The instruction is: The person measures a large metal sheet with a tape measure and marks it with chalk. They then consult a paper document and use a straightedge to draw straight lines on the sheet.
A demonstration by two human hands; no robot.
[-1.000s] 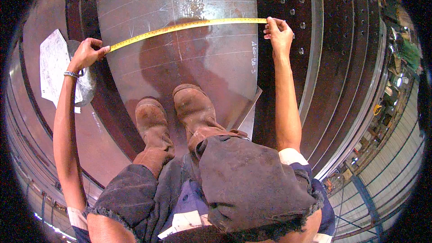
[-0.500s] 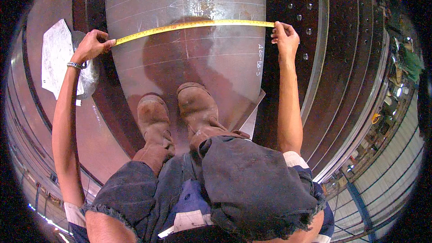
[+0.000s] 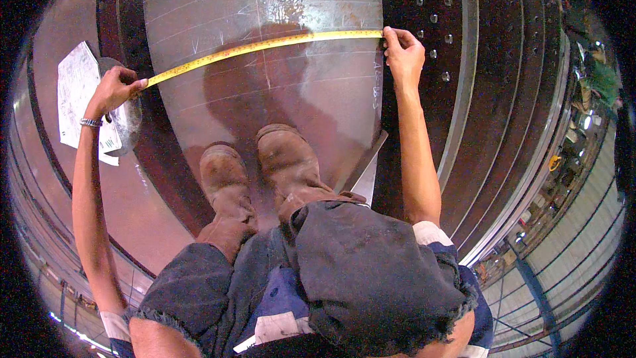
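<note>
A yellow tape measure blade (image 3: 265, 44) runs across a wide steel plate (image 3: 199, 23) marked with pale lines. My left hand (image 3: 114, 91) pinches the blade just beyond the plate's left edge; whether it also holds a case cannot be seen. At the plate's right edge, my right hand (image 3: 403, 58) grips the other end between thumb and fingers. The blade slants a little, its left end nearer to me. Beside my left hand lie white paper sheets (image 3: 76, 96) on a rounded grey metal piece (image 3: 132, 119).
My brown boots (image 3: 288, 159) rest on the plate, knees bent. A small angled metal piece (image 3: 364, 169) lies by its right edge. Dark steel beams with bolt holes (image 3: 434, 18) run along the right, and a dark gap borders the left. Workshop clutter (image 3: 599, 83) shows far right.
The tape's left end has come nearer to me with my left hand. My right hand has shifted from past the plate's right edge to that edge. The view has turned slightly.
</note>
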